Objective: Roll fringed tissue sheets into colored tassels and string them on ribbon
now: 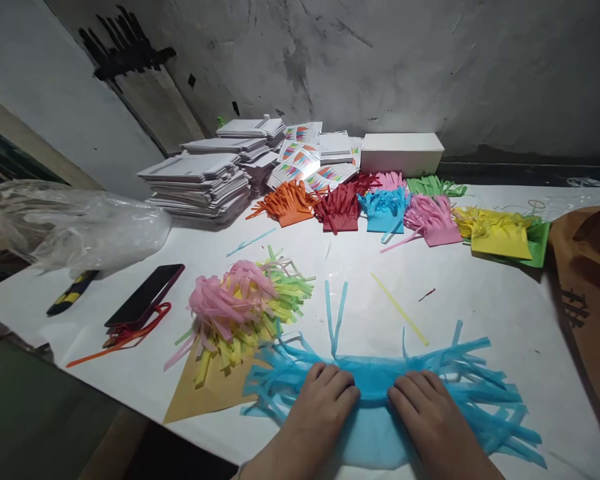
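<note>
A sheet of blue fringed paper (375, 377) lies flat at the table's near edge, its cut strips fanning out to both sides. My left hand (320, 410) rests on it palm down, fingers together and stretched flat. My right hand (430, 417) lies beside it the same way, pressing the blue paper. Just left sits a heap of pink, yellow and green fringed paper (240, 310) on a tan sheet (215, 393).
A row of orange, red, blue, pink, yellow and green fringed bundles (385, 210) lines the back. Stacks of printed cards (200, 183) and a white box (403, 153) stand by the wall. A phone (145, 293), a plastic bag (75, 223) and a brown bag (590, 300) flank the white table (480, 293).
</note>
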Tool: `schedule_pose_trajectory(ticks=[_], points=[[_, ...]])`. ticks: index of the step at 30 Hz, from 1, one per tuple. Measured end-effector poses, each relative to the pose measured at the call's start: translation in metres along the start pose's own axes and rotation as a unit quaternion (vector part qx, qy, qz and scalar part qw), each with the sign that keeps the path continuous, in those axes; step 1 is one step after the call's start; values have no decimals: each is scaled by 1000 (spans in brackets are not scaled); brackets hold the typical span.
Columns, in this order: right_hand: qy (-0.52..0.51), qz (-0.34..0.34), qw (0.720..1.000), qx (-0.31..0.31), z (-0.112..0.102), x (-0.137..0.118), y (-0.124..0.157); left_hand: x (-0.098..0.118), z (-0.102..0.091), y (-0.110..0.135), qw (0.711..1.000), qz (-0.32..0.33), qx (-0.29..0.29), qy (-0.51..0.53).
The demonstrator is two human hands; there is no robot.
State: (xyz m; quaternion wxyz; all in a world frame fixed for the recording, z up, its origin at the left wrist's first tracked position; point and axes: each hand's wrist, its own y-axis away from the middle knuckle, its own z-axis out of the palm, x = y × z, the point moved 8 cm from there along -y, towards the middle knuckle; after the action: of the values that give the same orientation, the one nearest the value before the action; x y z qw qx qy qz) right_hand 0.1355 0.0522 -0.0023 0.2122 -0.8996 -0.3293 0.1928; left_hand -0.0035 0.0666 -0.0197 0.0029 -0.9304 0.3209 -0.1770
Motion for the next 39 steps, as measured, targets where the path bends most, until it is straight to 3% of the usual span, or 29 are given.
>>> schedule_pose_trajectory(ticks=[3,7,13,16,21,24,27,30,34,39], points=[[27,68,997,-22,3,14,-2,-12,-5,-5,996,-78,-37,-4],[79,101,991,-46,10,25,-10,-22,-7,-24,978,-164,-117,-58],[125,115,984,-50,9,33,-24,-26,-11,-40,966,-196,-150,-82],[124,106,986,-20,-2,27,-27,-27,-9,-41,966,-195,-152,-81],[16,-39,999,-3,0,-5,-28,-27,-9,-37,967,-193,-148,-73],[20,-33,999,-4,4,-6,-27,-21,-19,-32,983,-156,-70,-62],[15,-32,999,4,4,-7,-27,-4,-25,-26,998,-38,27,-51],[38,-51,998,-16,6,-10,-25,3,-17,-18,998,29,25,-56],[58,-51,996,-38,7,-6,-14,-2,-8,-12,999,32,-5,-39],[-27,35,999,-4,-3,14,2,-10,-11,-7,999,-28,16,-3]])
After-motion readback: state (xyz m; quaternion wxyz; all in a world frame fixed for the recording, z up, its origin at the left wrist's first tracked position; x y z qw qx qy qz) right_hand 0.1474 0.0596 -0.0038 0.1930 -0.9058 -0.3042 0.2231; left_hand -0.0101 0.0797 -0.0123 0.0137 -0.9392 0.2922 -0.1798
